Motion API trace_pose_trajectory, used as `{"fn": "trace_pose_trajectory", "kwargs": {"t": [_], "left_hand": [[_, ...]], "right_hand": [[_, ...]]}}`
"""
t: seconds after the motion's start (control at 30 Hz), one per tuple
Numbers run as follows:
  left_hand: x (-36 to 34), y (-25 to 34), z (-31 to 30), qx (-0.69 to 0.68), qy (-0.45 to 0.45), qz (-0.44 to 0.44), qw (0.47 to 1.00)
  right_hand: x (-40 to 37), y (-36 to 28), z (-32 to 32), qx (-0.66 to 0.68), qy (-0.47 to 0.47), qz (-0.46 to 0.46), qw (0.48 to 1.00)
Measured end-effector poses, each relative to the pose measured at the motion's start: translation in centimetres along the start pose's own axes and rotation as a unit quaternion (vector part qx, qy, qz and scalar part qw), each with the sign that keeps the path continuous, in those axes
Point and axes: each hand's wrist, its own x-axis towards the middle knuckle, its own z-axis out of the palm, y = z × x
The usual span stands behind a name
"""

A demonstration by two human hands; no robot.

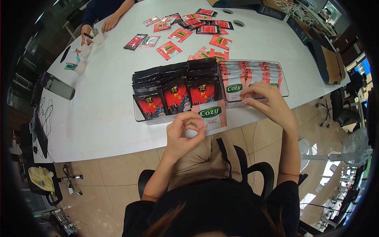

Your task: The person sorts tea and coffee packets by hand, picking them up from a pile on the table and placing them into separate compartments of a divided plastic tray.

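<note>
My left hand (182, 132) pinches a pink and white Cozy tea sachet (211, 118) by its left edge, in front of the boxes. Curved over the right clear box (286, 85) is my right hand (272, 103), thumb and forefinger slightly apart, fingertips right at the front row of upright Cozy tea sachets (234, 89). Beside it, the left clear box (139, 118) holds rows of black and red 3in1 coffee sachets (175, 94), and the sachet in my left hand overlaps its front right corner.
Loose pink and black sachets (180, 35) lie scattered behind the boxes. A bottle (58, 85) lies at the left, near white cups (80, 68). Another person's hand (110, 23) rests on the far left of the table. Cardboard boxes (321, 59) stand along the right edge.
</note>
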Motion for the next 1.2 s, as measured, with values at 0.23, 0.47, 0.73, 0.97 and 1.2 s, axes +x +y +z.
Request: {"fn": "trace_pose_trajectory", "kwargs": {"t": [0.23,0.47,0.73,0.97,1.2], "left_hand": [[-0.1,-0.3,0.1,0.043,-0.028,0.026,0.998],[0.8,0.3,0.5,0.030,-0.011,0.013,0.999],[0.9,0.6,0.6,0.071,-0.008,0.033,0.997],[1.0,0.8,0.5,0.079,-0.006,0.026,0.997],[1.1,0.9,0.4,0.090,-0.005,0.032,0.995]], "right_hand": [[-0.1,-5.0,3.4,0.020,0.111,-0.152,0.982],[-1.3,-3.7,0.0,-0.010,0.190,-0.124,0.974],[-3.0,3.4,-5.1,-0.144,0.224,-0.008,0.964],[-2.7,1.3,-3.4,-0.127,0.146,-0.009,0.981],[-2.1,1.6,-1.7,-0.116,0.045,0.048,0.991]]}}
